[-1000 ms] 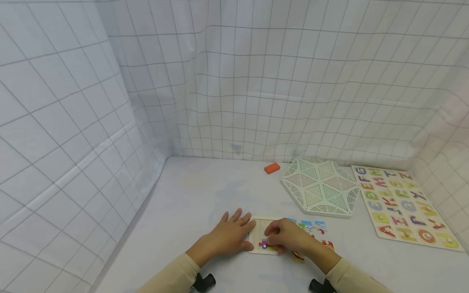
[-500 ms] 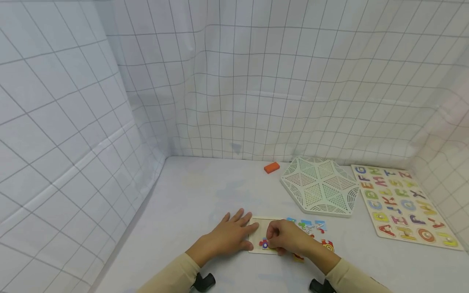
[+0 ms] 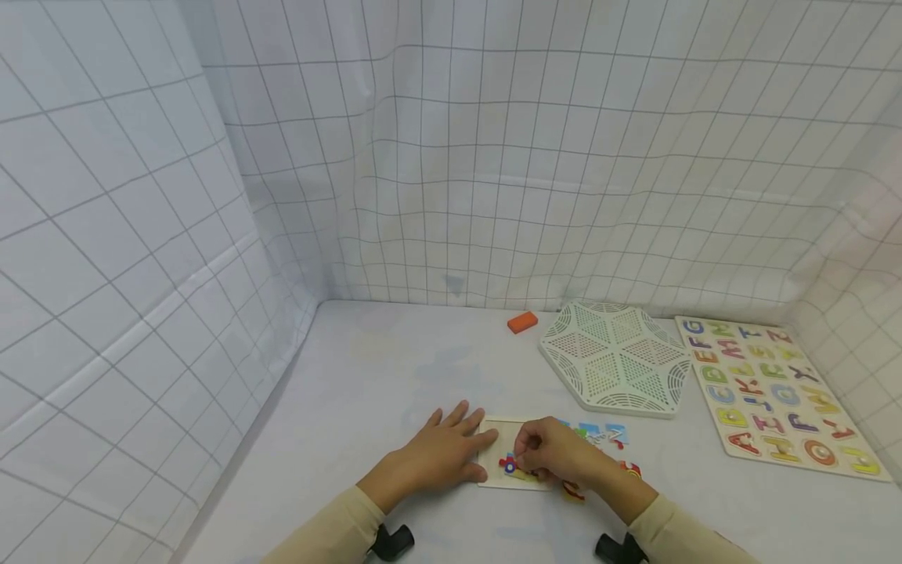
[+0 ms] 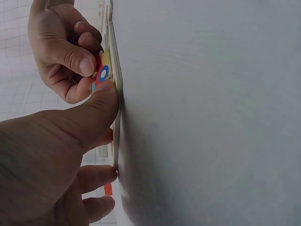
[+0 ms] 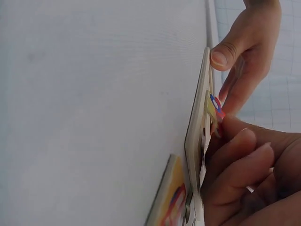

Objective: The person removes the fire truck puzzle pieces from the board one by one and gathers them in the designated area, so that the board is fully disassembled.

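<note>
My left hand (image 3: 445,456) lies with spread, straight fingers along the left side of a small pale wooden puzzle board (image 3: 498,440). In the left wrist view its thumb rests at the board's near edge. My right hand (image 3: 557,453) is over the board's right part, pinching a puzzle piece (image 4: 104,73) between thumb and fingers. Red, yellow and a blue ring show on this piece; in the right wrist view it is tilted against the board. The fingers hide part of it. Loose puzzle pieces (image 3: 616,433) lie just right of the board, partly behind the right hand.
An orange-red block (image 3: 522,322) sits at the back. A pale green hexagonal perforated board (image 3: 615,359) and a wooden alphabet board (image 3: 778,399) lie to the right. White gridded cloth (image 3: 451,180) walls the table at the back and sides.
My right hand has shifted slightly and the piece in it has turned a little, showing more yellow and more of the board's near edge. My left hand has stayed in place.
</note>
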A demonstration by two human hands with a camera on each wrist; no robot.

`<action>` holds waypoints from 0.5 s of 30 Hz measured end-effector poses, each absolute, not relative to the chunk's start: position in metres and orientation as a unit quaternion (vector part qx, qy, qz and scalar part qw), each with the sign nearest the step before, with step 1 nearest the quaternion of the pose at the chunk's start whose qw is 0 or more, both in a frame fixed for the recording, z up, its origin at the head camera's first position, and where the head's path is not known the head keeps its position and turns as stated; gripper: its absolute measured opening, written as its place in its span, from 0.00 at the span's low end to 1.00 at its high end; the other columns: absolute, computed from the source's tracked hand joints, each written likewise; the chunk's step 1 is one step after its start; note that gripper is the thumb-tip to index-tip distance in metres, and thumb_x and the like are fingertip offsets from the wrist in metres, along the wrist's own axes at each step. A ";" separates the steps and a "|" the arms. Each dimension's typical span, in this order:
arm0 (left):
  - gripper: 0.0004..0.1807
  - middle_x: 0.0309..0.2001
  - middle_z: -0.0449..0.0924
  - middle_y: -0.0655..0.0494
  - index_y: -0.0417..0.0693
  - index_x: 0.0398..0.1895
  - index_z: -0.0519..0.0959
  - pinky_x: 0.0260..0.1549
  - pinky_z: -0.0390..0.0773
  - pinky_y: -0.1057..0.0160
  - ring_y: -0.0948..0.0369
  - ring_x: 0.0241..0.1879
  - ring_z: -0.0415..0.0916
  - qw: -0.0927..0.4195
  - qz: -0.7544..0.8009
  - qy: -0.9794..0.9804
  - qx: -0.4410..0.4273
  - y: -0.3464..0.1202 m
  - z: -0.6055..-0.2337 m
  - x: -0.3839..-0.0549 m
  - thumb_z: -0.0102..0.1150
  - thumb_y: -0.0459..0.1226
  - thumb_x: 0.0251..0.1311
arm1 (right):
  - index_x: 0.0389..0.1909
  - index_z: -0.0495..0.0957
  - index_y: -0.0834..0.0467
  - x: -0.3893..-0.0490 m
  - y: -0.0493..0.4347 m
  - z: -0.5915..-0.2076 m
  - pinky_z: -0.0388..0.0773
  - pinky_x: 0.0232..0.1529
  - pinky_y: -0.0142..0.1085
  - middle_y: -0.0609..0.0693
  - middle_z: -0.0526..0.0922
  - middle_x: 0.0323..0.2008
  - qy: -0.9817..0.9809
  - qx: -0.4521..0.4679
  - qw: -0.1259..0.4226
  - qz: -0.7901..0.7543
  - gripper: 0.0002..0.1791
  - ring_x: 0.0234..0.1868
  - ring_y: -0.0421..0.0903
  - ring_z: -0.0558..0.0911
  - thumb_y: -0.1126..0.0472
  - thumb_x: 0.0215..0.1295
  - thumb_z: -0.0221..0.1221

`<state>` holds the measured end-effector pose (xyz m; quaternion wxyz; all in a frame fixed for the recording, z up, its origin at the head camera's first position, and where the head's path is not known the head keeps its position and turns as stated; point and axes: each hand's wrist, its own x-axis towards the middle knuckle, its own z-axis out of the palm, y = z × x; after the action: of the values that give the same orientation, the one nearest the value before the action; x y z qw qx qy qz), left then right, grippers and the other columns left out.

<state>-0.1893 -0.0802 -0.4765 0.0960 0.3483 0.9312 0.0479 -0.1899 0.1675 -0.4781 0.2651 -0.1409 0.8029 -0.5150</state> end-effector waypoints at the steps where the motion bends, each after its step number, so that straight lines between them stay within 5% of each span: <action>1: 0.36 0.78 0.59 0.50 0.66 0.76 0.66 0.70 0.59 0.34 0.44 0.79 0.50 0.096 0.047 0.931 0.348 -0.080 -0.476 -0.189 0.55 0.62 0.67 | 0.36 0.79 0.60 -0.191 0.169 -0.478 0.68 0.20 0.29 0.48 0.78 0.28 0.800 -0.137 0.266 -0.519 0.05 0.21 0.41 0.72 0.65 0.65 0.66; 15: 0.37 0.79 0.57 0.51 0.67 0.77 0.66 0.70 0.58 0.34 0.44 0.79 0.49 0.104 0.048 0.932 0.343 -0.080 -0.475 -0.189 0.57 0.61 0.66 | 0.42 0.80 0.63 -0.180 0.245 -0.458 0.67 0.18 0.29 0.50 0.80 0.29 0.796 -0.087 0.238 -0.549 0.13 0.20 0.40 0.70 0.56 0.67 0.66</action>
<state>-0.1885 -0.0798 -0.4749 0.1041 0.3428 0.9324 0.0481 -0.1803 0.2446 -0.4581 0.2382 -0.0867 0.7962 -0.5494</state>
